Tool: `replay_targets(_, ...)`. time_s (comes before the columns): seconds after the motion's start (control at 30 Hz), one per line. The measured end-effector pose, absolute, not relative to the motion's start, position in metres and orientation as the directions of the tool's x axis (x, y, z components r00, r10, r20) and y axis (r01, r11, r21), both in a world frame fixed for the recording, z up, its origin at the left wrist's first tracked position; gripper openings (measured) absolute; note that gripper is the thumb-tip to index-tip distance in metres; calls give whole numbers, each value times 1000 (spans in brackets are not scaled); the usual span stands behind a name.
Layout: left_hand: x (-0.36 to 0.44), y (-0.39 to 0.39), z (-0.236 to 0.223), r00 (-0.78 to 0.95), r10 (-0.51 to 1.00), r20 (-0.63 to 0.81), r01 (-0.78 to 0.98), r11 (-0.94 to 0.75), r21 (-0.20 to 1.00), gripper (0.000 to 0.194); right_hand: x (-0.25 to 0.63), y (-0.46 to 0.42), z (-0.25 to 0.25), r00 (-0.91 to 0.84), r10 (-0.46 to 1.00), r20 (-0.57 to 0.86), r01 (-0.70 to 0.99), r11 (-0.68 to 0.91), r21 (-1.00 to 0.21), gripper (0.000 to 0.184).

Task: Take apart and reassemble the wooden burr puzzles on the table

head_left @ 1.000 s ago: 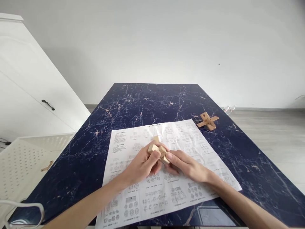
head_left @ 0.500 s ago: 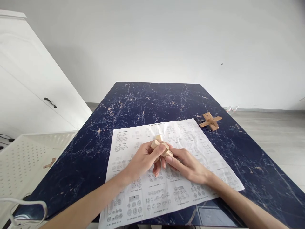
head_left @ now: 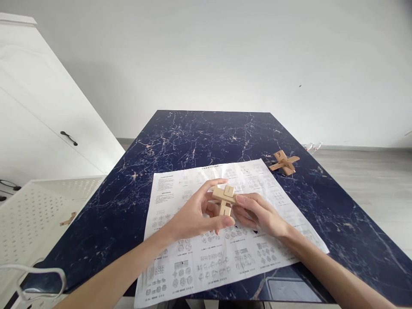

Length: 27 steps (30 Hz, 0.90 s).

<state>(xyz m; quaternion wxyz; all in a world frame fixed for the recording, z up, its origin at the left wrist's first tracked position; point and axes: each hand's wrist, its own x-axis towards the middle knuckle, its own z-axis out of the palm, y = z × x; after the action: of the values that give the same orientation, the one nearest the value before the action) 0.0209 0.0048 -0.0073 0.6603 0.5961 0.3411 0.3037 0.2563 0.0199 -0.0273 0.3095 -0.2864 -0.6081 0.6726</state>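
Note:
A pale wooden interlocking puzzle (head_left: 222, 195), made of crossed blocks, is held above the printed sheet. My left hand (head_left: 198, 212) grips it from the left, thumb near the lower block and index finger curled over the top. From the right, my right hand (head_left: 259, 210) pinches the end of one bar between thumb and fingers. Short dark marks show on two block faces. Beneath both hands lies the white instruction sheet (head_left: 212, 257), creased and covered with small puzzle diagrams. Parts of the puzzle are hidden behind my fingers.
A second, browner wooden cross puzzle (head_left: 284, 163) marked with a 3 rests at the right of the blue marbled table (head_left: 199, 137). To the left stand a white perforated basket (head_left: 28, 227) holding a small wooden piece (head_left: 68, 219), and a white cabinet (head_left: 41, 98).
The puzzle has been turned in my hands, so its crossed bars and marked faces now show. My left fingers have spread wider around it, and my right hand has shifted slightly right.

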Motion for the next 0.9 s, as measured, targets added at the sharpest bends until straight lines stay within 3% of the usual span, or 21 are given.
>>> replay_targets(0.1, 20, 6, -8, 583, 810, -64, 16, 68, 998, 95, 257, 20, -29, -653, 757, -27, -71, -96, -993, 64)
replay_targets(0.27, 23, 7, -7, 576, 817, -33, 25, 22, 999, 77, 258, 21, -29, -668, 743, -40, -34, -84, -996, 66)
replay_targets(0.43, 22, 9, -5, 460, 887, -39, -27, 59, 998, 71, 255, 21, -26, -523, 851, 59, 68, 111, -992, 62)
replay_targets(0.53, 20, 13, -5, 297, 955, -16, -55, 34, 998, 67, 251, 19, -26, -377, 905, 197, 279, 313, -908, 43)
replay_targets(0.63, 18, 18, -5, 161, 987, -9, -76, 22, 997, 68, 247, 18, -32, -391, 850, 353, 422, 506, -752, 18)
replay_targets(0.8, 18, 20, -6, 117, 993, -21, -57, 28, 998, 70, 246, 17, -42, -527, 761, 378, 470, 632, -617, 46)
replay_targets(0.9, 19, 18, -2, 143, 989, -29, 1, 30, 1000, 66, 247, 17, -45, -541, 764, 352, 493, 627, -603, 36)
